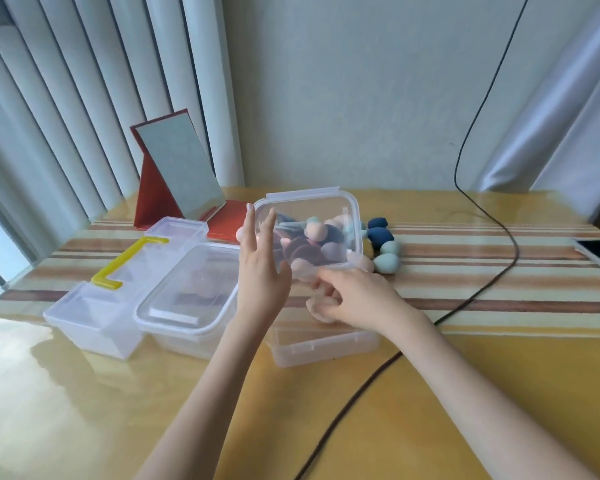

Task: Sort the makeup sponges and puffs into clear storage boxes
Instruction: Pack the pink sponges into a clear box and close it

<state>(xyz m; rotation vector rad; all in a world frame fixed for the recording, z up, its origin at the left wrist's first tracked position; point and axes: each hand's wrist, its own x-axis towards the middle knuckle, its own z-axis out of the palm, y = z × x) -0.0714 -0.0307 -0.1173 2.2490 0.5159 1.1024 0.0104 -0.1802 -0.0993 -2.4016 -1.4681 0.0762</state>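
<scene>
While your right hand [354, 296] is pinching the lid [312, 230] by its near edge and tilting it up, your left hand [260, 271] is touching its left side with fingers straight, sponges [385, 247] lying just behind it, open box [323, 344] sitting beneath.

Left hand [257, 275] lifts a clear lid [309, 230] upright, fingers spread; right hand [350, 296] pinches its lower edge above the open box [323, 344].
</scene>
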